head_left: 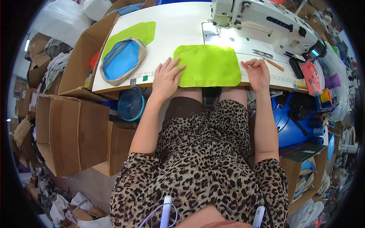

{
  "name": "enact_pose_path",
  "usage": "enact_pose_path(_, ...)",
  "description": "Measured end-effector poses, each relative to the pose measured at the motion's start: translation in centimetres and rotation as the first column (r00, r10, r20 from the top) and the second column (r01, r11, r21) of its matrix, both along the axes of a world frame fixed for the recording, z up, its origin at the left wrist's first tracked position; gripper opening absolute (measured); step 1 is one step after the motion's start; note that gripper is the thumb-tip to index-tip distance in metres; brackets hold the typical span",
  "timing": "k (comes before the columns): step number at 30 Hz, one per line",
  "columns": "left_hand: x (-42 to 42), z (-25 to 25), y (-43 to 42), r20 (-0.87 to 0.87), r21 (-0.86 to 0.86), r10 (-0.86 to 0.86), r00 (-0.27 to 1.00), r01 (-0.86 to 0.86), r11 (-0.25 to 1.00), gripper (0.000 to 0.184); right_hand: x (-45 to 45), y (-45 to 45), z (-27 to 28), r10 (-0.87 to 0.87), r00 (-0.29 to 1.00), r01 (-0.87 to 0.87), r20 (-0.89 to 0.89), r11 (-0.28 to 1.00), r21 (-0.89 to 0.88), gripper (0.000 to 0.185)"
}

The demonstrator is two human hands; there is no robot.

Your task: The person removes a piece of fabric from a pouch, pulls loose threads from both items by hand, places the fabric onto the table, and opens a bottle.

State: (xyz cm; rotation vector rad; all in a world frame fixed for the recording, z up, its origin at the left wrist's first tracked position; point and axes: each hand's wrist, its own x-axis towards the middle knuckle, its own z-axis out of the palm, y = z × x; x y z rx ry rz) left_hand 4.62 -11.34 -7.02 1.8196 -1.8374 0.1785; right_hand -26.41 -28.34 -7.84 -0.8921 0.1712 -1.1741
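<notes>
A lime-green fabric piece (208, 65) with rounded corners lies flat at the table's front edge, below the sewing machine (266, 24). My left hand (167, 76) rests with spread fingers on its left edge. Just off its right edge is my right hand (257, 73), raised with the fingers curled and the thumb and forefinger pressed together; whatever they pinch is too small to name. Left of my left hand sits a blue-lined beige pouch (123, 60), partly on top of another lime-green piece (146, 32).
Silver thread snips (262, 53) and a brown-handled tool (275, 65) lie right of my right hand. Beyond them are a black object (297, 69) and a red box (311, 78). Cardboard boxes (72, 133) stand at the left, near a blue basket (130, 105).
</notes>
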Motion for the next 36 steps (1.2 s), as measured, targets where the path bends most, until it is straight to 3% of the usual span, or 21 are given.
enact_pose_path(1, 0.1, 0.1, 0.0, -0.025, 0.023, -0.018, 1.000, 0.019, 1.000, 0.028, 0.1, -0.2, -0.1, -0.125, 0.987, 0.123, -0.100, 0.992, -0.027, 0.033)
enact_pose_path(3, 0.0, 0.4, 0.5, -0.055, 0.021, -0.006, 0.998, 0.007, 1.000, 0.028, -0.1, -0.7, -0.4, -0.177, 0.975, 0.165, -0.137, 0.982, -0.093, 0.024)
enact_pose_path(5, -0.4, 1.1, 1.4, -0.087, 0.015, 0.010, 0.996, -0.008, 1.000, 0.028, -0.1, -1.3, -1.0, -0.341, 0.879, 0.261, -0.334, 0.929, -0.262, 0.021)
enact_pose_path(7, -1.0, 2.5, 2.9, -0.080, 0.071, 0.061, 0.995, -0.055, 0.996, 0.030, 0.6, -0.3, -0.2, -0.351, 0.791, 0.196, -0.500, 0.921, -0.336, 0.018)
enact_pose_path(9, -1.4, 3.1, 3.7, -0.064, 0.044, 0.047, 0.997, -0.044, 0.998, 0.033, 1.4, 0.3, 0.0, -0.348, 0.777, 0.147, -0.525, 0.910, -0.387, 0.017)
enact_pose_path(11, -2.0, 3.7, 4.0, -0.092, 0.123, -0.003, 0.996, 0.014, 0.992, 0.037, 2.1, 1.4, 0.8, -0.477, 0.599, 0.062, -0.644, 0.829, -0.556, 0.013)
enact_pose_path(14, -3.0, 3.7, 3.0, -0.093, 0.069, -0.112, 0.989, 0.119, 0.991, 0.040, 2.8, 2.2, 1.1, -0.603, 0.462, 0.045, -0.651, 0.748, -0.662, 0.013)
enact_pose_path(19, -6.0, 2.9, 2.6, -0.033, 0.065, -0.078, 0.996, 0.080, 0.995, 0.048, 2.4, 2.2, 0.7, -0.640, 0.453, 0.038, -0.621, 0.709, -0.704, 0.014)
enact_pose_path(20, -6.7, 2.7, 2.4, -0.045, 0.057, -0.088, 0.995, 0.090, 0.994, 0.050, 2.4, 2.3, 1.1, -0.658, 0.441, -0.027, -0.610, 0.670, -0.742, 0.016)
enact_pose_path(22, -7.8, 2.4, 1.9, -0.146, 0.040, -0.210, 0.967, 0.218, 0.975, 0.059, 2.4, 2.8, 1.9, -0.677, 0.431, -0.098, -0.597, 0.623, -0.776, 0.019)
enact_pose_path(24, -8.1, 2.5, 1.5, -0.297, 0.008, -0.407, 0.864, 0.429, 0.903, 0.064, 2.7, 3.2, 2.7, -0.755, 0.429, -0.250, -0.496, 0.429, -0.868, 0.024)
enact_pose_path(27, -7.5, 3.1, 0.7, -0.389, -0.087, -0.452, 0.803, 0.456, 0.886, 0.063, 3.0, 3.3, 2.6, -0.784, 0.369, -0.305, -0.500, 0.406, -0.862, 0.026)
enact_pose_path(29, -5.1, 3.2, 0.3, -0.256, -0.085, -0.234, 0.938, 0.219, 0.972, 0.055, 3.1, 3.3, 2.3, -0.800, 0.339, -0.313, -0.494, 0.399, -0.861, 0.025)
enact_pose_path(31, -2.4, 2.5, 0.4, -0.084, -0.043, 0.106, 0.991, -0.110, 0.993, 0.052, 3.3, 3.1, 2.1, -0.821, 0.285, -0.269, -0.494, 0.427, -0.864, 0.023)
enact_pose_path(33, -0.4, 1.6, 1.2, -0.033, 0.119, 0.221, 0.975, -0.216, 0.969, 0.051, 3.4, 3.1, 2.0, -0.831, 0.275, -0.254, -0.483, 0.422, -0.870, 0.022)
enact_pose_path(36, -0.3, 0.6, 2.3, -0.051, 0.080, 0.186, 0.981, -0.182, 0.980, 0.050, 3.5, 3.0, 1.9, -0.848, 0.251, -0.235, -0.466, 0.414, -0.880, 0.021)
